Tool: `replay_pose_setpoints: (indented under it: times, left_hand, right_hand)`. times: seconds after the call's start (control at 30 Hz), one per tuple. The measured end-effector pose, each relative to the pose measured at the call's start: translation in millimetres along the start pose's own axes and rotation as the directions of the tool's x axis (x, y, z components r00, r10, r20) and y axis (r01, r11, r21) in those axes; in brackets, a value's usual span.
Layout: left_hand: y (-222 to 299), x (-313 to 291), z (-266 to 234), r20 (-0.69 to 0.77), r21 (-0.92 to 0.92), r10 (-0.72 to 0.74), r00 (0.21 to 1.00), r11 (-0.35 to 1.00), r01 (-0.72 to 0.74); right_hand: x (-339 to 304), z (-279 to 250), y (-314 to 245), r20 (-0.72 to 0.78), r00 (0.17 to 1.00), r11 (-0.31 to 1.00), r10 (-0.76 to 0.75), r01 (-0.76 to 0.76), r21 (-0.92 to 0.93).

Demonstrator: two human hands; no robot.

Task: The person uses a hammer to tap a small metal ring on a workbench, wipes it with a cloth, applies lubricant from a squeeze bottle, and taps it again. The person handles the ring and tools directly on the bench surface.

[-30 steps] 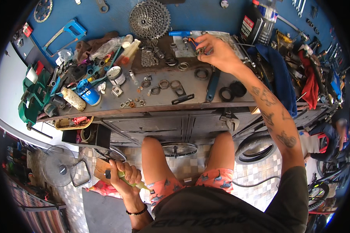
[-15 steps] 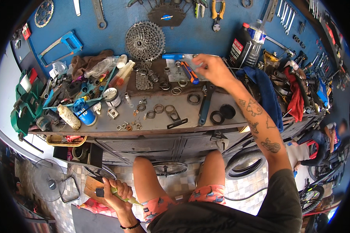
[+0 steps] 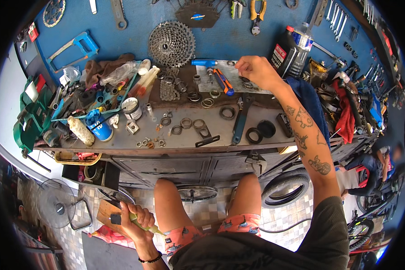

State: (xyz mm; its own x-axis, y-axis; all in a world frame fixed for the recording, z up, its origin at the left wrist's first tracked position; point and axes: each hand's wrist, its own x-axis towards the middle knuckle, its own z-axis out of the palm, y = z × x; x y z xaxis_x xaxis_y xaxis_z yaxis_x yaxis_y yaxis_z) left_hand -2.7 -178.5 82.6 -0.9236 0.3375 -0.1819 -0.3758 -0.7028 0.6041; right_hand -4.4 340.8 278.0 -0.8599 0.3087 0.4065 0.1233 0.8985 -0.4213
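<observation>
Low on the left, beside my thigh, my left hand point(image 3: 139, 220) is wrapped round a small yellow-green squeeze bottle point(image 3: 156, 230) with a pointed nozzle. The nozzle points right and slightly down. My right hand point(image 3: 256, 72) hovers over the back of the workbench point(image 3: 175, 146), its fingers curled together. Whatever those fingertips may hold is too small to make out. Just below them, metal rings point(image 3: 247, 84) lie on a pale sheet point(image 3: 206, 86). An orange-and-blue utility knife point(image 3: 223, 82) and a blue-handled tool point(image 3: 204, 63) lie left of that hand.
A cassette point(image 3: 171, 44) stands against the blue pegboard. An adjustable wrench point(image 3: 241, 123), loose nuts and rings cover the bench front. A dark bottle point(image 3: 281, 56) stands right of my hand. A cluttered tray point(image 3: 87, 118) sits left. Below are a tyre point(image 3: 285, 191) and a fan point(image 3: 56, 204).
My right hand has shifted slightly right and its fingers have curled downward. The whole view has shifted a little. My left hand still holds the squeeze bottle in about the same place.
</observation>
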Motion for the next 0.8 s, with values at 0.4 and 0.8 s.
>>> replay_pose_setpoints:
  times: [0.4,0.8]
  left_hand:
    - [-0.9,-1.8,0.2,-0.027,0.014,0.001,1.000,1.000,-0.001]
    - [1.4,-0.8,-2.5,-0.019,-0.010,0.014,1.000,1.000,-0.014]
  right_hand:
    - [4.7,21.5,-52.6,0.062,0.989,0.990,-0.134,0.131,0.058]
    - [11.0,28.4,-65.3,0.099,0.980,0.985,-0.170,0.165,0.054]
